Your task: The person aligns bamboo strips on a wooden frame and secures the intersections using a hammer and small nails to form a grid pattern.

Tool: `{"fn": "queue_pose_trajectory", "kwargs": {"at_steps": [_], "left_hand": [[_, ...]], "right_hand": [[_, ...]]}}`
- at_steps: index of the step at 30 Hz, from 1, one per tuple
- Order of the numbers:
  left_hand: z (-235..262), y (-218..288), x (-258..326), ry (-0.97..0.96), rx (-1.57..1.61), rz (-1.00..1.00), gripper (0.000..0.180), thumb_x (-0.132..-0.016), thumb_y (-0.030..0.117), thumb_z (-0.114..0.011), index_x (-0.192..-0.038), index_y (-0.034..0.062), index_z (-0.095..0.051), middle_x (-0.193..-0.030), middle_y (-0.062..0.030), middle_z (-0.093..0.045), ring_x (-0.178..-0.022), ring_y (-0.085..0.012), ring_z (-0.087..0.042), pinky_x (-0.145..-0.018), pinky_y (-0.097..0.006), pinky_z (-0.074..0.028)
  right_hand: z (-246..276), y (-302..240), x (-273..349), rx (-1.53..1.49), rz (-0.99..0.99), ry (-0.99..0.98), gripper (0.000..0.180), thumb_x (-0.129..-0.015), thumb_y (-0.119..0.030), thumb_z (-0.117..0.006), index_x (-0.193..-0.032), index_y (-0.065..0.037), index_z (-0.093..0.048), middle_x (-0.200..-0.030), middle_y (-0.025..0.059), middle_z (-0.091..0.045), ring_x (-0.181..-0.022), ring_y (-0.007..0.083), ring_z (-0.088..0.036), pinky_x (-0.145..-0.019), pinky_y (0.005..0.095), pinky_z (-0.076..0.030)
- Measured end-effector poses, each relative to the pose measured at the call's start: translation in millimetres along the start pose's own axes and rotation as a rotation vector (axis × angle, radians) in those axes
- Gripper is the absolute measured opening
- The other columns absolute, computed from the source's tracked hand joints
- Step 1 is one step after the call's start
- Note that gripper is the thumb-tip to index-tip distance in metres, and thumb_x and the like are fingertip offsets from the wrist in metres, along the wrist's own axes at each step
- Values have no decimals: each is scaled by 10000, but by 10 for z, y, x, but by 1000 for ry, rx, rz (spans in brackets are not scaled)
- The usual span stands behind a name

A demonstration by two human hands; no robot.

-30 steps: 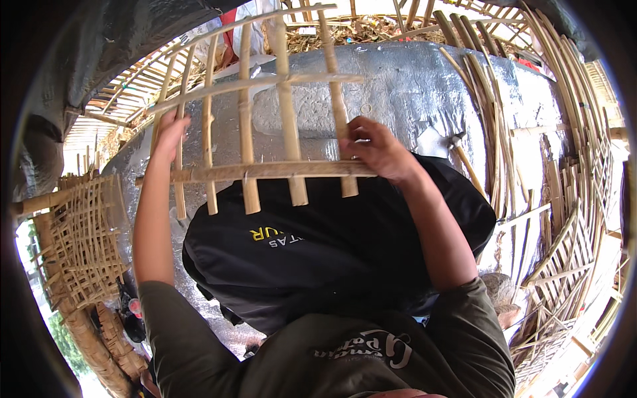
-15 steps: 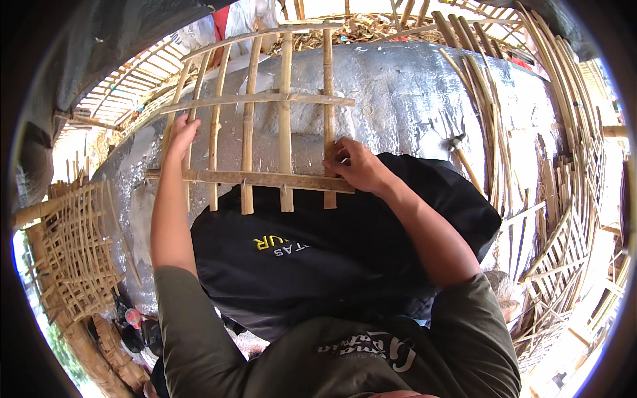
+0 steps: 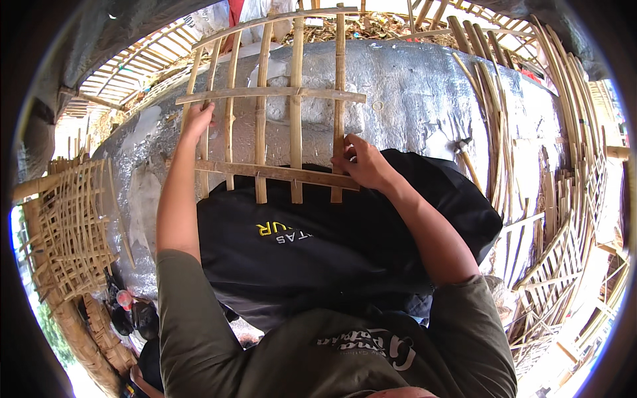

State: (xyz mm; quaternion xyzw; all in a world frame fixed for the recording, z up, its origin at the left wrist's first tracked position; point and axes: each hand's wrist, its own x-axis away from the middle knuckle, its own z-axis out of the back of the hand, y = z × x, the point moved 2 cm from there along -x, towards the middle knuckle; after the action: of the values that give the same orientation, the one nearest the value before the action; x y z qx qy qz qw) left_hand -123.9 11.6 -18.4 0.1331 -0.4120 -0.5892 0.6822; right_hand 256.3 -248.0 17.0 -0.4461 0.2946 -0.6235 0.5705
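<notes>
A bamboo lattice panel (image 3: 296, 129) lies in front of me, made of several upright slats crossed by three cross strips. Its near end reaches over a black cloth (image 3: 318, 245) spread across my lap. My left hand (image 3: 199, 121) is closed around a slat at the panel's left side, just below the middle cross strip (image 3: 272, 91). At the right, my right hand (image 3: 363, 164) grips the outermost slat, close to where the near cross strip (image 3: 285, 174) ends; its fingertips are partly hidden. Apart from the panel, a hammer (image 3: 466, 152) rests to the right.
Under the panel spreads a silvery foil sheet (image 3: 411, 86). Bundles of loose bamboo strips (image 3: 494, 132) lie on the right, near another woven lattice (image 3: 551, 282). A woven bamboo piece (image 3: 70, 232) stands at the left. Bamboo scraps (image 3: 385, 28) are heaped at the back.
The panel has shifted slightly right and away from me, both hands moving along with it and keeping their grip. The view has tilted a little too.
</notes>
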Motion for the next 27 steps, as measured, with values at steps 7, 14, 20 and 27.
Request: {"fn": "queue_pose_trajectory", "kwargs": {"at_steps": [7,14,20,27], "left_hand": [[-678,1608,1009,304,-917,-250,612,-958,398,-485,-1408,5,-350,-1505,-198,-313,-1401,-378,-274,-1092,-624,-267],[-1948,1818,1829,34,-758,-208,953,-920,671,-307,-1498,-50,-74,-1590,-201,-30,-1466,-383,-24,-1109,-679,-59],[-2113,1554,1795,213,-668,-198,1146,-812,813,-342,-1500,-50,-35,-1581,-237,23,-1464,-385,69,-1064,-732,-19],[-2170,1621,1816,237,-628,-208,1257,-733,855,-431,-1494,-65,-36,-1566,-273,-13,-1454,-428,42,-1042,-753,-38]], "right_hand": [[28,244,-20,60,-2,7,331,-845,-270,-698,-985,10,-590,-936,220,-685,-905,373,-669,-776,418,-523],[88,104,21,119,-42,-36,364,-853,-328,-673,-974,11,-623,-895,235,-680,-880,404,-661,-761,444,-515],[77,31,21,206,-51,-53,383,-870,-352,-651,-990,11,-627,-894,256,-674,-887,438,-647,-780,490,-506],[35,178,17,225,19,-70,413,-890,-377,-622,-1007,19,-596,-879,279,-664,-871,451,-643,-765,507,-500]]}}
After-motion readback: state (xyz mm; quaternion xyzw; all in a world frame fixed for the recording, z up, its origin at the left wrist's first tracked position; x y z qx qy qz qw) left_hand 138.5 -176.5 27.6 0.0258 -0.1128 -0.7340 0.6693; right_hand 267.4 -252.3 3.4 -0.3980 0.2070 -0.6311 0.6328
